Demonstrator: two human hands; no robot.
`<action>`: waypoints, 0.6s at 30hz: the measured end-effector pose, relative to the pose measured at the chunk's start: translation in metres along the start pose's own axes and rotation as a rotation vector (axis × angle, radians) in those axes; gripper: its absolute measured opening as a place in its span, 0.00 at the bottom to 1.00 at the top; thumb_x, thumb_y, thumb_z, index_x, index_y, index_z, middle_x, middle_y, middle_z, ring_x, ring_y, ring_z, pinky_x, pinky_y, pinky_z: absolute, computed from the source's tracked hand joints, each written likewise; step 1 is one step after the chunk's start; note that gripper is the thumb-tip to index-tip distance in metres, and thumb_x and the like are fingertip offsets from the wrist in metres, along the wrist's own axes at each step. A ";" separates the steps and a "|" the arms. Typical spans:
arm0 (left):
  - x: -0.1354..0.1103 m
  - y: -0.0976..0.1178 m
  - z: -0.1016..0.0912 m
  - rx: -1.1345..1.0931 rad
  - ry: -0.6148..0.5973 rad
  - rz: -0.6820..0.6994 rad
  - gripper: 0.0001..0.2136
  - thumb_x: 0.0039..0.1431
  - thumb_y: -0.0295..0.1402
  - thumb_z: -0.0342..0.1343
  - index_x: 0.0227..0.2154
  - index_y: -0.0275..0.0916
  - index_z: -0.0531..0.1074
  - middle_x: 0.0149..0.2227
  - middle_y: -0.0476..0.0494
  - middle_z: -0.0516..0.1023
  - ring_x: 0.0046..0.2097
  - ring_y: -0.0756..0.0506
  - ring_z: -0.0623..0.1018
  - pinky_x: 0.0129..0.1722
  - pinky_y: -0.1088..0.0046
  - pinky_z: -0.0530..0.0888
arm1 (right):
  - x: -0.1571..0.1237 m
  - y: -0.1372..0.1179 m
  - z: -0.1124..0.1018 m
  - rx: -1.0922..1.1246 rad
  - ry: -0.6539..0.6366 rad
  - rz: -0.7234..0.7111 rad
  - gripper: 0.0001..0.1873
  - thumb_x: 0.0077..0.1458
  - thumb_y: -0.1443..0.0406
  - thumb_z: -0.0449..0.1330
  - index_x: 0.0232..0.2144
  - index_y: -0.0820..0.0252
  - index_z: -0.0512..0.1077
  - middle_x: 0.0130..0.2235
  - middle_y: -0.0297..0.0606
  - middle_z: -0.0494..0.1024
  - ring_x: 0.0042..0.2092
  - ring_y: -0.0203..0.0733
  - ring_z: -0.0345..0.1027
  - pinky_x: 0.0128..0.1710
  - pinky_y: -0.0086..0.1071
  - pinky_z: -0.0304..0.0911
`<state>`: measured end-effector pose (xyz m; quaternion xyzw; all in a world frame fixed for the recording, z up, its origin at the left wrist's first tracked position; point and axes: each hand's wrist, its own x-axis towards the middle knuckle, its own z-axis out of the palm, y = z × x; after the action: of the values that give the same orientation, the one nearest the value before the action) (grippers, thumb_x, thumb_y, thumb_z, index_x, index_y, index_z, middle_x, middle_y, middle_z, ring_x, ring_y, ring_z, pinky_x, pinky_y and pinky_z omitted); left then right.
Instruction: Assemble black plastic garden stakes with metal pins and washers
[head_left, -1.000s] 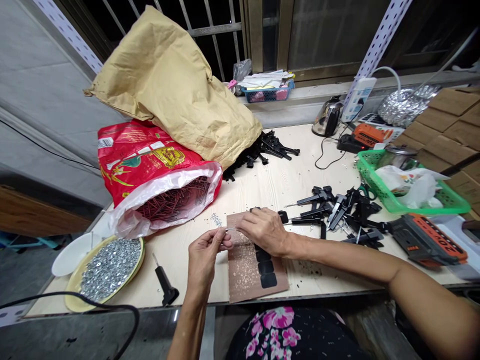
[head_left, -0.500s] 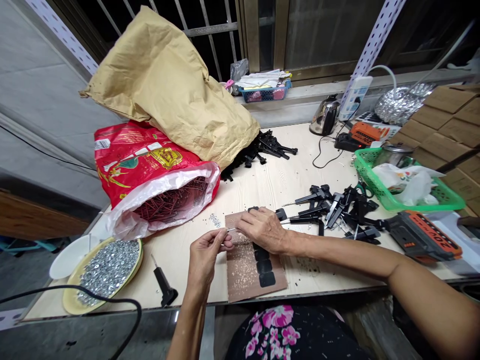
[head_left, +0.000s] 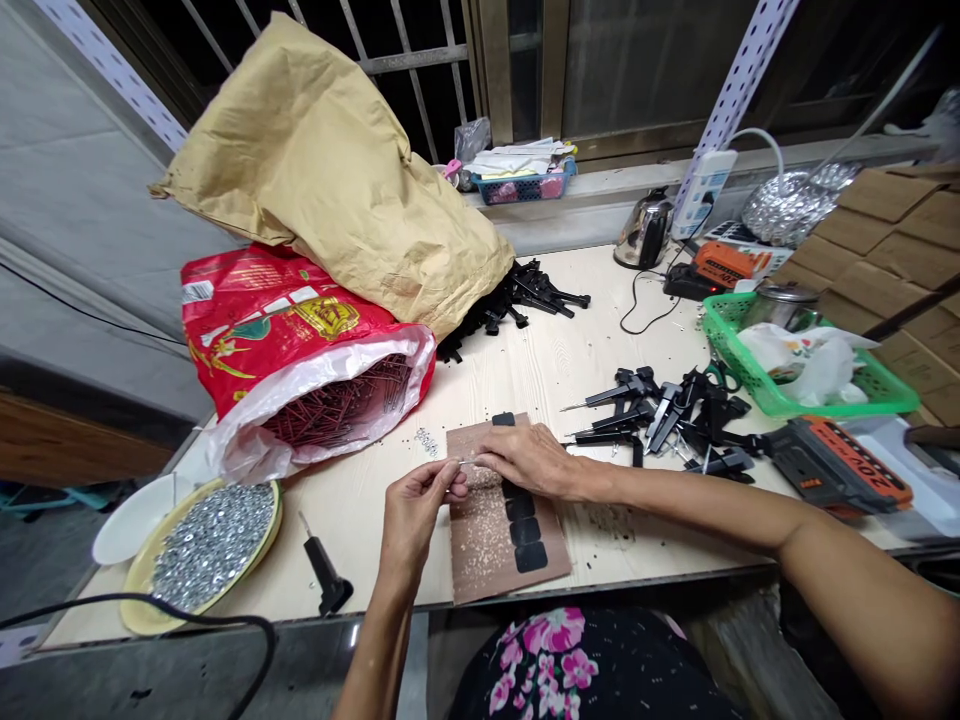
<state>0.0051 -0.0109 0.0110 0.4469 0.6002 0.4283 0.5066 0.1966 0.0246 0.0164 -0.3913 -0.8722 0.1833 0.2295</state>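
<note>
My left hand is closed in a pinch, its thumb and index finger on one end of a thin, light metal pin. From the other side, my right hand reaches over a brown board, fingertips pinched at the pin's other end. The fingers cover most of the pin. Pale crumbs are scattered over the board, and a row of black rounded pads runs down its right part. Just beyond the hands lies a small cluster of shiny metal bits.
A yellow bowl of metal washers and a black-handled tool are at left. Behind them lie a red bag of dark red screws and a paper sack. Black-handled tools, a green basket and a battery pack occupy the right.
My right hand has shifted slightly and lowered, uncovering more of the top black pad. A dark piece beside that hand no longer shows. The view has moved a little.
</note>
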 end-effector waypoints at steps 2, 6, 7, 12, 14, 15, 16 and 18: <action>0.000 -0.003 0.003 0.055 -0.034 0.044 0.18 0.49 0.45 0.61 0.36 0.34 0.78 0.31 0.44 0.76 0.27 0.49 0.73 0.29 0.72 0.74 | -0.004 0.010 -0.004 0.072 -0.007 -0.010 0.11 0.63 0.63 0.51 0.35 0.62 0.70 0.34 0.34 0.73 0.33 0.32 0.63 0.30 0.25 0.52; -0.001 -0.009 0.007 0.235 0.029 0.160 0.22 0.54 0.48 0.54 0.45 0.36 0.75 0.34 0.44 0.74 0.24 0.51 0.69 0.25 0.73 0.70 | -0.012 0.042 -0.013 -0.012 0.040 0.023 0.13 0.64 0.61 0.50 0.37 0.62 0.71 0.37 0.36 0.70 0.32 0.31 0.61 0.29 0.25 0.52; -0.001 -0.011 0.009 0.283 0.055 0.186 0.23 0.55 0.48 0.53 0.46 0.37 0.75 0.33 0.44 0.74 0.25 0.50 0.69 0.27 0.72 0.70 | -0.011 0.050 -0.015 -0.065 0.045 0.040 0.14 0.64 0.61 0.50 0.36 0.62 0.72 0.37 0.36 0.70 0.32 0.31 0.60 0.28 0.25 0.51; -0.002 -0.028 0.019 0.470 0.094 0.294 0.22 0.58 0.46 0.49 0.49 0.39 0.73 0.34 0.43 0.74 0.36 0.45 0.73 0.40 0.67 0.69 | -0.001 0.083 -0.015 -0.280 0.021 0.033 0.14 0.64 0.62 0.51 0.31 0.63 0.71 0.34 0.36 0.69 0.36 0.35 0.59 0.26 0.26 0.47; -0.003 -0.036 0.022 0.503 0.090 0.309 0.22 0.59 0.46 0.48 0.50 0.39 0.73 0.36 0.43 0.74 0.38 0.44 0.73 0.41 0.67 0.69 | -0.005 0.087 -0.010 -0.316 0.014 -0.009 0.13 0.63 0.63 0.51 0.30 0.63 0.71 0.33 0.36 0.69 0.36 0.35 0.58 0.26 0.26 0.47; -0.003 -0.039 0.023 0.511 0.093 0.312 0.22 0.59 0.46 0.47 0.50 0.40 0.72 0.36 0.43 0.74 0.38 0.44 0.73 0.41 0.67 0.69 | -0.010 0.086 -0.007 -0.317 -0.004 -0.059 0.13 0.64 0.65 0.50 0.29 0.63 0.70 0.32 0.36 0.68 0.35 0.35 0.57 0.26 0.26 0.48; -0.004 -0.042 0.023 0.513 0.097 0.312 0.22 0.60 0.45 0.47 0.51 0.40 0.72 0.35 0.44 0.74 0.37 0.44 0.73 0.41 0.67 0.68 | -0.018 0.083 -0.004 -0.306 -0.039 -0.144 0.14 0.64 0.67 0.48 0.29 0.63 0.69 0.30 0.35 0.67 0.33 0.34 0.56 0.26 0.26 0.49; -0.005 -0.046 0.023 0.501 0.118 0.309 0.22 0.61 0.45 0.45 0.52 0.39 0.70 0.33 0.45 0.72 0.35 0.45 0.72 0.40 0.68 0.68 | -0.033 0.075 0.000 -0.256 -0.162 -0.422 0.15 0.65 0.70 0.45 0.29 0.62 0.68 0.29 0.33 0.66 0.32 0.33 0.55 0.25 0.25 0.50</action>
<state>0.0233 -0.0247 -0.0350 0.6185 0.6403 0.3642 0.2737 0.2616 0.0464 -0.0295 -0.2104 -0.9662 0.0502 0.1404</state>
